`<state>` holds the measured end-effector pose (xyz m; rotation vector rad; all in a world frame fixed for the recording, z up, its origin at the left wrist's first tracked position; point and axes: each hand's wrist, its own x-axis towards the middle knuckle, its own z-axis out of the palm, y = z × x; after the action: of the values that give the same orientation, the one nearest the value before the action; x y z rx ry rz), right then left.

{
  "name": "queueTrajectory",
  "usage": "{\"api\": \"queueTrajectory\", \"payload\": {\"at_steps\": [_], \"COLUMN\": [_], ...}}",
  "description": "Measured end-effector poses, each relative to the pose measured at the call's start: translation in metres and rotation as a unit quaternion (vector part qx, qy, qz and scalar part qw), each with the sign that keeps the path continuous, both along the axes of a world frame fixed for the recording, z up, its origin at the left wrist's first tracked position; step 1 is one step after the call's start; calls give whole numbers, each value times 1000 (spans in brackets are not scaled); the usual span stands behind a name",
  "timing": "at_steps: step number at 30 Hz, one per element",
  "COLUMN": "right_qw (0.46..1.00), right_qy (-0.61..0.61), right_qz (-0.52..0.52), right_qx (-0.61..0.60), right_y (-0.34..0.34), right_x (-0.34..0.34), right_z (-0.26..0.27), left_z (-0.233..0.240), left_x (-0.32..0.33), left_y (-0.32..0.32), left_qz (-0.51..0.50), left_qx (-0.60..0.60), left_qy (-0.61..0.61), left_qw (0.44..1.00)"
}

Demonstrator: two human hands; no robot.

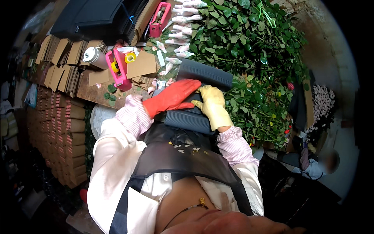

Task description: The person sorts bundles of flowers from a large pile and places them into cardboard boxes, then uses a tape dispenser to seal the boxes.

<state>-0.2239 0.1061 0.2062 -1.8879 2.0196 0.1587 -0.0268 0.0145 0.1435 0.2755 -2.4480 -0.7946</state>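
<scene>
My left hand [172, 95], in a red rubber glove, lies palm down over a dark grey corrugated sheet [190, 120], its fingers together and its thumb apart. Close against its fingertips is my right hand [212, 102], in a pale yellow glove with the fingers bent inward. Whether these bent fingers grip the sheet is hidden. The sheet's ridged surface rises in one panel beyond my hands and another nearer my apron [187, 158]. Past the far panel lie flower stems with green leaves [233, 35], their heads in white mesh sleeves [181, 29].
Two pink tape dispensers [119, 70] [160, 20], a yellow tape roll [130, 58], a white-lidded bottle [96, 57] and cardboard pieces [141, 64] stand left. Black folded sheets [93, 20] are stacked behind. Brown bundles [58, 131] are piled lower left. Another person [312, 166] is at the right.
</scene>
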Motion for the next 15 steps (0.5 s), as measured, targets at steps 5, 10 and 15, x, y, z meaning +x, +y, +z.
{"api": "queueTrajectory", "payload": {"at_steps": [5, 10, 15], "right_qw": [972, 969, 955], "right_qy": [-201, -184, -178], "right_qz": [108, 167, 200], "right_qx": [-57, -15, -126], "right_y": [15, -8, -58], "right_x": [-33, -17, 55], "right_z": [12, -23, 34], "left_z": [-25, -39, -48], "left_x": [3, -5, -14], "left_y": [7, 6, -5], "left_qz": [6, -2, -68], "left_qx": [-57, -87, 291], "left_qy": [-171, -212, -162], "left_qw": [984, 973, 940]}}
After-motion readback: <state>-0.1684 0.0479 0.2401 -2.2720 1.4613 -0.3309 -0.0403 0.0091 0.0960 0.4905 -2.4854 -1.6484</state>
